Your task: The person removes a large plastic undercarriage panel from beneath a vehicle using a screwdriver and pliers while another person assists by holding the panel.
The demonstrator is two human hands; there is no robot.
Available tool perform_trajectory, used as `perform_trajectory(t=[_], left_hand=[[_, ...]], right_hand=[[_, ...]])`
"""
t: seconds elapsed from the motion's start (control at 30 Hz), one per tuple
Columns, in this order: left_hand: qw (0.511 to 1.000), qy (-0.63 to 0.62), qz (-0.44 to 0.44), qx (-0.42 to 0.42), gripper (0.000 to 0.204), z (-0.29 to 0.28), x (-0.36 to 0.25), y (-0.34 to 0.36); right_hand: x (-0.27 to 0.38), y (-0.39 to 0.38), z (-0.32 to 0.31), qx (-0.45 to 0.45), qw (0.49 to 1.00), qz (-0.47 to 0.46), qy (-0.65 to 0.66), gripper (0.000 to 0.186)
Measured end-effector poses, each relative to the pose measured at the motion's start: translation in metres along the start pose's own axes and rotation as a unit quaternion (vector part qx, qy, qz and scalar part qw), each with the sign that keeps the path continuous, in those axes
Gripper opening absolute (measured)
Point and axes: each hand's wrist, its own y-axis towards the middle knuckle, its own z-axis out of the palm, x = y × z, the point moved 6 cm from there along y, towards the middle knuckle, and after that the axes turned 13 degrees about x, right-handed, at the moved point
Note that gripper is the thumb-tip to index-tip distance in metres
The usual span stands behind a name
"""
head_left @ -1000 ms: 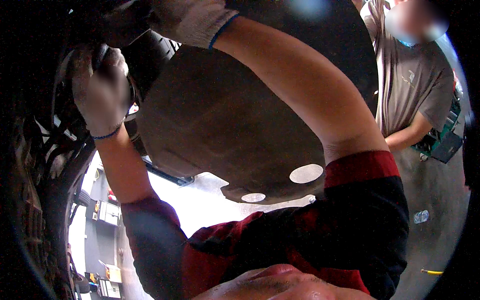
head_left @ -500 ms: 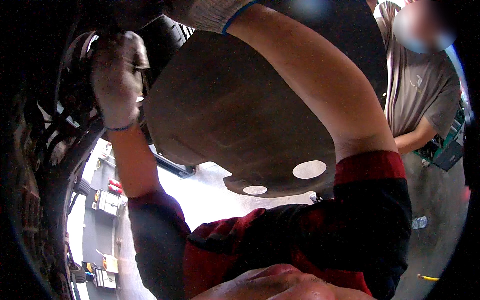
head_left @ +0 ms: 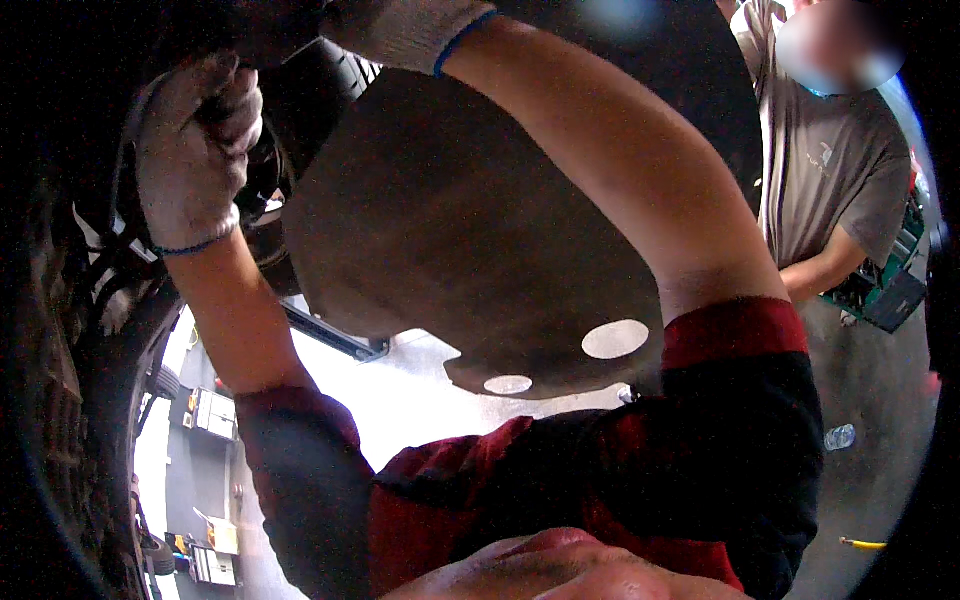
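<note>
Grey floor (head_left: 875, 390) shows past a broad dark panel (head_left: 470, 230) with oval holes — a co-worker (head_left: 815, 180) stands to the right. My gloved left hand (head_left: 190, 155) has its fingers (head_left: 240, 105) curled just below a shadowy dark part (head_left: 275, 25); my gloved right hand (head_left: 400, 32) reaches beside that part — I can't tell whether either holds it.

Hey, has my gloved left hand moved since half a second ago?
Yes. Judged against the dark panel with pale oval openings, your gloved left hand has shifted left, away from the panel, and slightly upward in the view.
</note>
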Motion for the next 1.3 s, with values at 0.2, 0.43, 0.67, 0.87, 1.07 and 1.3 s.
perform_trajectory(t=[0.2,0.43,0.67,0.87,1.07,1.3], left_hand=[[0.799,0.584,0.137,-0.032,0.032,0.031,0.026,-0.006],[0.818,0.564,0.021,-0.108,0.059,0.041,0.081,0.006],[0.997,0.063,-0.032,-0.032,0.035,0.016,0.013,-0.010],[0.743,0.653,0.113,-0.099,0.017,0.069,0.049,0.011],[0.981,-0.135,-0.063,0.121,0.014,0.059,0.007,0.008],[0.817,0.574,-0.030,-0.042,0.043,0.057,0.051,0.015]], right_hand=[[-0.009,0.002,0.001,-0.017,1.000,-0.021,-0.005,0.030],[-0.006,0.008,0.002,0.004,0.997,-0.036,-0.065,0.028],[-0.003,0.008,0.005,-0.026,0.998,-0.041,-0.041,0.032],[-0.005,0.010,0.001,0.024,0.997,-0.018,-0.076,0.031],[-0.007,0.005,-0.004,-0.039,0.998,-0.034,-0.027,0.029],[-0.003,0.007,-0.001,-0.044,0.993,-0.048,-0.103,0.030]])
